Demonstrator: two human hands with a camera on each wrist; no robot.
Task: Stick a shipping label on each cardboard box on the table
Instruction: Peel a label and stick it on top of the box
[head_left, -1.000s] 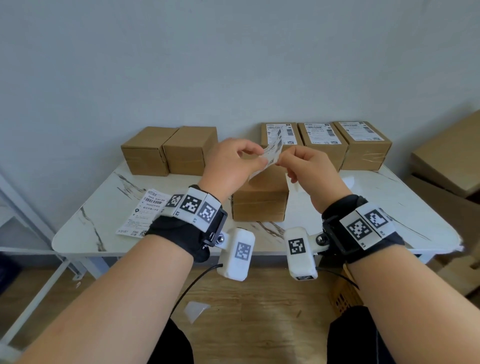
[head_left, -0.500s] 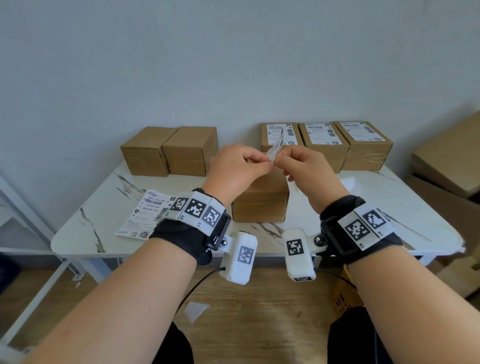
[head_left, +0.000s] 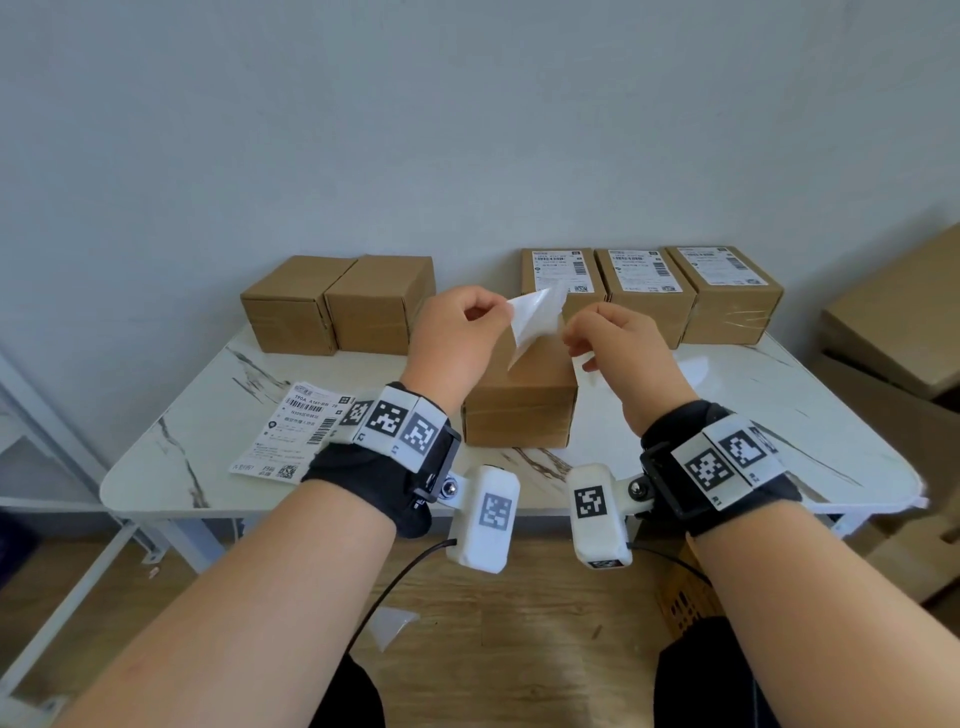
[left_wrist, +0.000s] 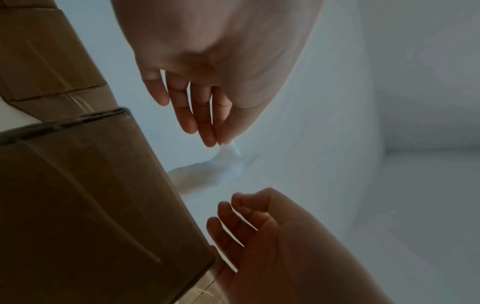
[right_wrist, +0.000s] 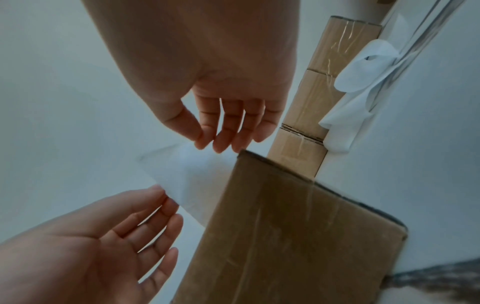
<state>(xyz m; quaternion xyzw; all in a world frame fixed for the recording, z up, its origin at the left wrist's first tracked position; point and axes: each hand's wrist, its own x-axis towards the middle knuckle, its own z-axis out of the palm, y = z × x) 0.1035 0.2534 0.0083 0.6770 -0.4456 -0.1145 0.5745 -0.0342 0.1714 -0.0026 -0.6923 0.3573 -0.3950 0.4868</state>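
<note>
On the marble table (head_left: 779, 415), five cardboard boxes (head_left: 337, 304) stand along the wall, three with labels, and one plain box (head_left: 519, 410) stands in front. Above it, the left hand (head_left: 457, 338) and the right hand (head_left: 618, 343) each pinch an edge of the shipping label (head_left: 535, 317). Spare labels (head_left: 296, 431) lie at the left.

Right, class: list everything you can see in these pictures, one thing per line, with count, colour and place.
labelled boxes: three, brown, white labels on top, back right of table.
plain boxes: two, brown, back left.
near box: one, brown, unlabelled, table centre.
peeling label: one, white, pinched between both hands above near box.
printed labels: white, lying front left.
table: one, white marble-look.
large cartons: brown, far right.
left hand: pinching the label.
right hand: pinching the label.
</note>
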